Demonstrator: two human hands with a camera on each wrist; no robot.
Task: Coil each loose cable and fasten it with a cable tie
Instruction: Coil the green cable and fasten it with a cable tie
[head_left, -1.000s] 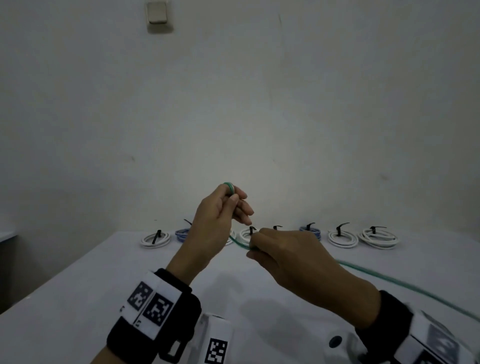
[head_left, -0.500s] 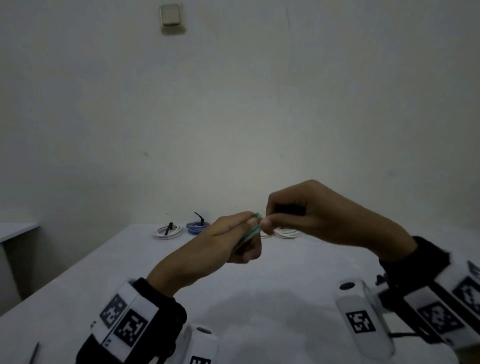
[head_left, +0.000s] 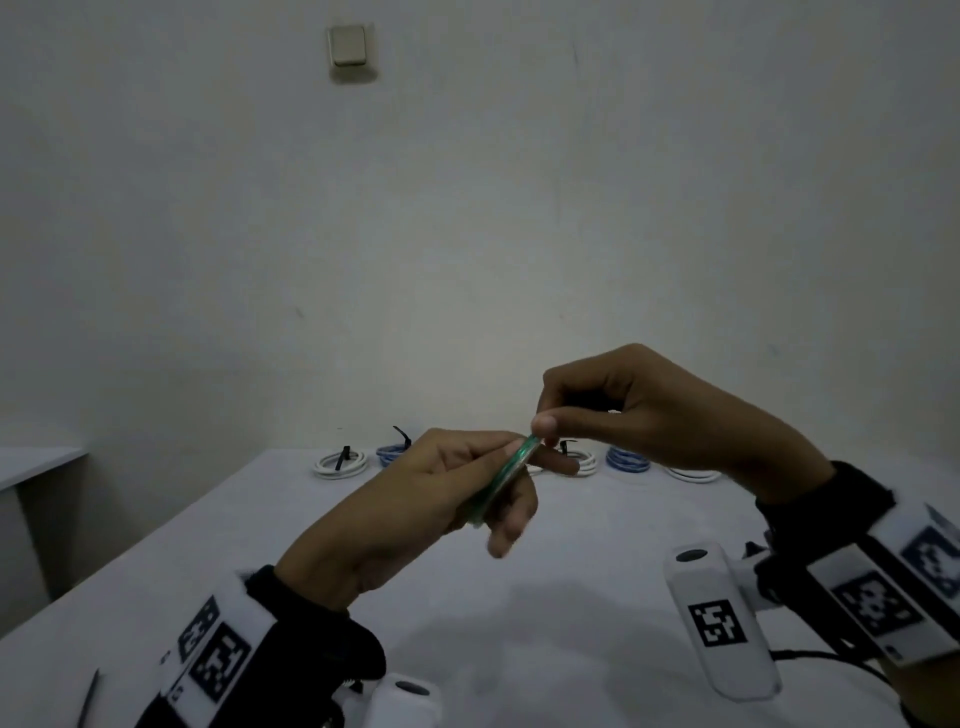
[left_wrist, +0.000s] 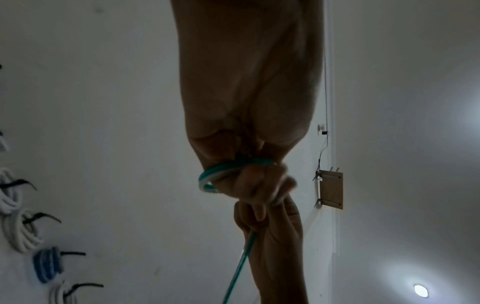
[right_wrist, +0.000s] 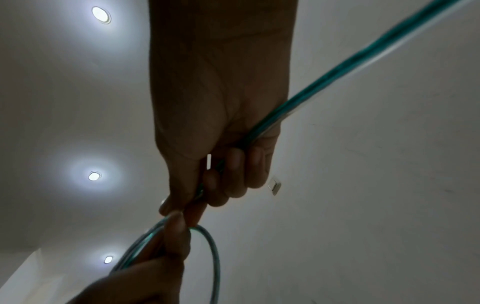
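A green cable (head_left: 506, 475) is wound into a small coil above the white table (head_left: 545, 623). My left hand (head_left: 488, 467) pinches the coil between thumb and fingers; the loops show as the green cable (left_wrist: 221, 170) in the left wrist view. My right hand (head_left: 545, 423) is higher and to the right, its thumb and forefinger pinching the cable at the coil's top edge. In the right wrist view the loose length of the green cable (right_wrist: 337, 67) runs through the curled fingers (right_wrist: 233, 170) and off to the upper right.
Several tied coils lie in a row at the table's far edge: a white coil (head_left: 340, 463), a blue coil (head_left: 390, 453), another blue coil (head_left: 627, 460), more white ones. A dark thin strip (head_left: 89, 696) lies near the front left corner. A wall switch (head_left: 348, 45) is high up.
My right hand rose from below the coil to above it, laying cable onto the coil. My left hand dropped and tilted the coil edge-on. The head view shifted left.
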